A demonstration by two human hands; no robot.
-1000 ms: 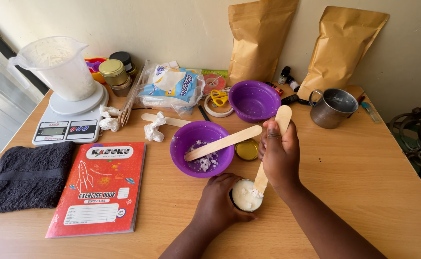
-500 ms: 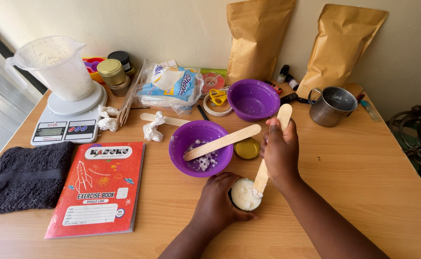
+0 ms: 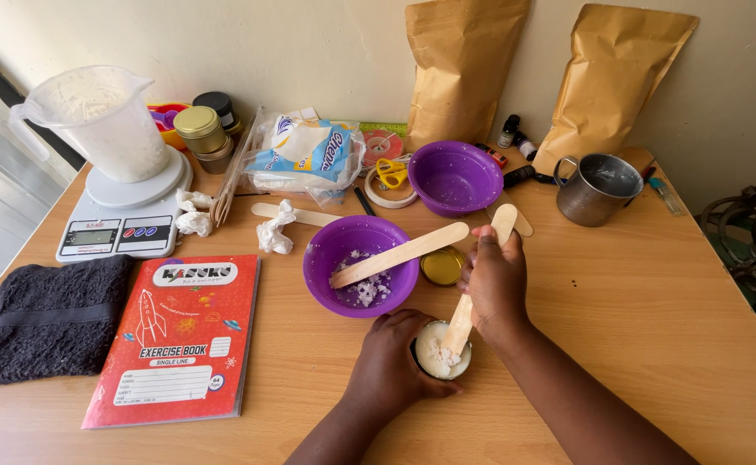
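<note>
Barely anything changed over that second: right hand (image 3: 496, 288) stayed clenched on the wooden stick (image 3: 473, 293), still digging into the small wax tin (image 3: 441, 353), lower centre, left hand (image 3: 393, 366) cupping it.

Two purple bowls (image 3: 361, 263), a red exercise book (image 3: 180, 336), a black towel (image 3: 46, 319), brown paper bags (image 3: 460, 69).

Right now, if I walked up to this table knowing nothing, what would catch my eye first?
Probably the two hands at the near edge: the left hand cups a small round tin of white stuff, while the right hand works a wooden stick into it. Just behind sits a bright purple bowl with white crumbs and another stick across it. To the left lies a red exercise book.
</note>
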